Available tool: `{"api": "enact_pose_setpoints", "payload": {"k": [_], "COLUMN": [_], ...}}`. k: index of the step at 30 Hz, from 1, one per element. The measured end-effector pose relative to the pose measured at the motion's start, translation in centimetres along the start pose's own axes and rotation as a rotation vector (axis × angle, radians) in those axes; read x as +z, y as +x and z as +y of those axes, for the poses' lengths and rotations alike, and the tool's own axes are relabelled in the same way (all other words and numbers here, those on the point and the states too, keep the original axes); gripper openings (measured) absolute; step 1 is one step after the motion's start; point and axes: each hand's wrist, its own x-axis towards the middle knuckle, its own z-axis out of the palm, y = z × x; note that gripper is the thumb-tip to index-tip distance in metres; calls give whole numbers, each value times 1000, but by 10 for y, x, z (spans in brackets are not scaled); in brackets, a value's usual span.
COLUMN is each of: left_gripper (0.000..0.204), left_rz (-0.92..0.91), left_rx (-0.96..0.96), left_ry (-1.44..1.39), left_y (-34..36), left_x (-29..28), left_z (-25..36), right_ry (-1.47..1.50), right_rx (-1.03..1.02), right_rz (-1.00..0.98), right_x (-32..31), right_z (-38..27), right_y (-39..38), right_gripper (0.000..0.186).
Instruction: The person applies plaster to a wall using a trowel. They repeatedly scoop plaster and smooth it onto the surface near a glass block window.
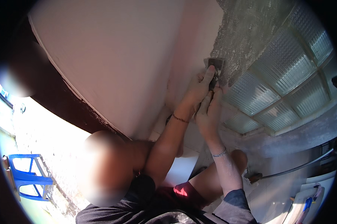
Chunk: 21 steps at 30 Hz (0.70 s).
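A scraper (218, 64) with a wide flat dark blade lies against the wall at the ragged edge between the pale paint (131, 48) and a rough grey bared patch (247, 33). My left hand (199, 86) is closed round its upper part, the thumb pressed along the blade. Just below, my right hand (208, 112) grips the handle, most of which its fingers hide. Both forearms reach up from the lower edge, a thin bracelet on each wrist.
Glass-block panes (263, 87) border the grey patch on the right, above a grey ledge (288, 140). A blue plastic stool (31, 178) is at far left in bright light. A grey hose (299, 165) and white pieces (303, 199) are at lower right.
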Motion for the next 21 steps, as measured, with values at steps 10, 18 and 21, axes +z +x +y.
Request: {"api": "enact_pose_setpoints", "payload": {"k": [10, 18, 21], "left_gripper": [52, 49, 49], "left_rz": [-33, -1, -8], "left_rx": [-16, -23, 14], "left_ry": [-133, -68, -55], "left_y": [0, -3, 1], "left_x": [0, 5, 5], "left_z": [-5, 5, 12], "right_ry": [28, -81, -79], "right_rx": [64, 38, -30], "right_rz": [-16, 0, 33], "right_x": [0, -3, -2], "right_z": [-1, -6, -8], "right_y": [-1, 0, 6], "right_gripper": [33, 35, 35]}}
